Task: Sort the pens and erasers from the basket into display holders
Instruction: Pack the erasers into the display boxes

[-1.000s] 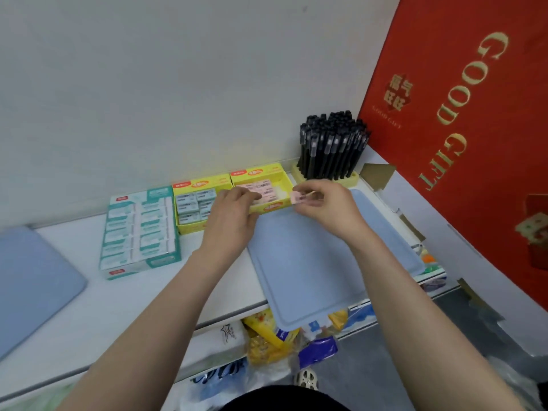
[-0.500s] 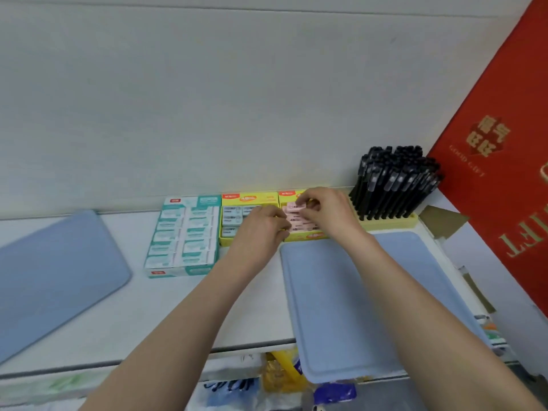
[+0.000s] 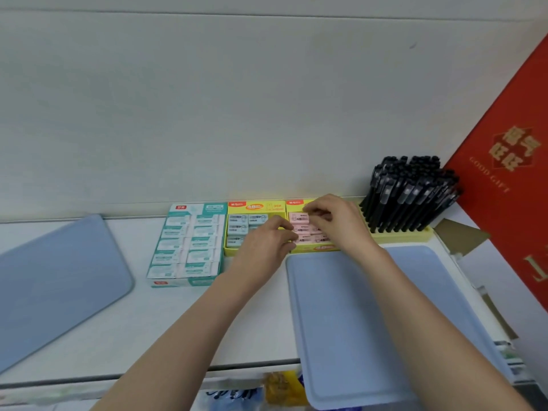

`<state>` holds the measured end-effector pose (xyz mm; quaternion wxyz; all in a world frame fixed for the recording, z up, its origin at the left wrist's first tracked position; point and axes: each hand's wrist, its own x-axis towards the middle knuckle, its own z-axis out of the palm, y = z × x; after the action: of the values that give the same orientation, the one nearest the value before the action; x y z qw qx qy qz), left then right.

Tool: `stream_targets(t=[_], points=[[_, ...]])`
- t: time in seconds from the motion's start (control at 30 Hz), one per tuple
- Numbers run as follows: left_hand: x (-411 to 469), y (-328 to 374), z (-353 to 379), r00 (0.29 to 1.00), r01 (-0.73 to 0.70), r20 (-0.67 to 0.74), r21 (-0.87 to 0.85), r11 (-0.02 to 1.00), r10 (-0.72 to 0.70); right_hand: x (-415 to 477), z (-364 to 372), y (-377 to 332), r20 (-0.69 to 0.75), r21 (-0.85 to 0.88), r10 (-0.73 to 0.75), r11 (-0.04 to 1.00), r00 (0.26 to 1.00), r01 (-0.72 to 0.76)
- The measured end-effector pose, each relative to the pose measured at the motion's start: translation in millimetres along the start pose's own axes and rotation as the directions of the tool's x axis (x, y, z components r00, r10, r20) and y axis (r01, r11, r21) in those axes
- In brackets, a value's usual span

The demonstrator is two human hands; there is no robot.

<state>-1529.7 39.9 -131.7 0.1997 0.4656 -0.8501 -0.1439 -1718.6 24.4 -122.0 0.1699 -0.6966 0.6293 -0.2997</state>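
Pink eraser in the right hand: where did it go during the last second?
The right hand carried it from the far edge of the blue tray into the right yellow box; its fingers now sit among the pink erasers there, and whether they let go cannot be told. The left hand stayed at the boxes' front. The pens and teal box did not move.

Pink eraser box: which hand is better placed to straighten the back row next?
Right hand, probably. Its fingers sit on the back-row pink erasers in the yellow box; the left hand is nearer, at that box's front-left corner.
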Motion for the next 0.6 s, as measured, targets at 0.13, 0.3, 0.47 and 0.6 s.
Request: stream_targets(t=[0.13,0.3,0.47,0.6], points=[[1,1,-1,1.0,-0.006,0.008,0.014,1.0,0.006,-10,-8,5,-0.111,-0.147,0.052,0.987,0.992,-0.068],[0,1,0,1.0,-0.001,0.0,0.007,1.0,0.001,-16,-9,4,0.044,-0.197,0.059,0.979,0.997,-0.049],[-3,5,3,0.999,-0.01,-0.052,0.077,0.997,0.014,-25,-14,3,0.189,-0.217,0.028,0.976,0.982,0.014],[-16,4,8,0.978,0.081,-0.2,0.081,0.993,-0.063,-32,-14,10,0.23,-0.236,-0.032,0.968,0.973,0.087]])
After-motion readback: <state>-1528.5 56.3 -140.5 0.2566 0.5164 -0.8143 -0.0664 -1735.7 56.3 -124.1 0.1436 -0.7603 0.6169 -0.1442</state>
